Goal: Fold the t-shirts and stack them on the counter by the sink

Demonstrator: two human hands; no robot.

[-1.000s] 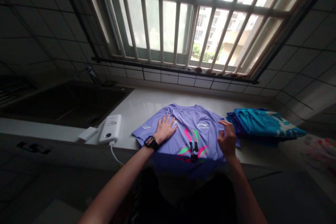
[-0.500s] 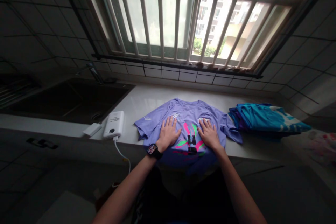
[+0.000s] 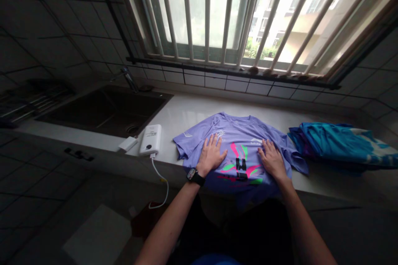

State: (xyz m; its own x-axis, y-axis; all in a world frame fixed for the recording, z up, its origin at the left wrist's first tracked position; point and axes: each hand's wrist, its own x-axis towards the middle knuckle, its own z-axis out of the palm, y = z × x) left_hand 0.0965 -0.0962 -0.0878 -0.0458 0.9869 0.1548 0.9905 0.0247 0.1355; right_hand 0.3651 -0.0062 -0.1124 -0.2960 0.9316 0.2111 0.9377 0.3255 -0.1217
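A purple T-shirt (image 3: 239, 126) with a pink, green and black print lies spread on the white counter, its collar toward the window. Its lower part hangs over the counter's front edge. My left hand (image 3: 212, 155) rests flat on the left of the shirt's chest, fingers stretched out, a black watch on the wrist. On the opposite side of the print, my right hand (image 3: 273, 159) lies flat on the cloth below a small white logo, fingers spread. Neither hand grips the fabric.
Folded blue and purple clothes (image 3: 342, 143) are piled to the right on the counter (image 3: 174, 120). A white power bank (image 3: 151, 140) with a cable and a small white adapter (image 3: 128, 144) sit left of the shirt. Beyond them is a dark sink (image 3: 107, 107) with a faucet (image 3: 129, 79).
The camera view has shifted, so the scene sits further left or right in frame. My right hand has slid outward, away from the print; my left hand stays flat on the shirt.
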